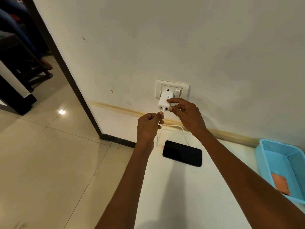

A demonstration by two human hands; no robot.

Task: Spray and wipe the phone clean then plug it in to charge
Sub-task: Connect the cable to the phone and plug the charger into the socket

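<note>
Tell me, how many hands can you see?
2. The left hand pinches the white cable under the charger; the right hand holds the charger in the wall socket.

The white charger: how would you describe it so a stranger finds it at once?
On the wall, find the socket plate. The white charger is plugged into it, steadied by the right hand. Unlike the flat switch beside it, it juts out with ports underneath.
</note>
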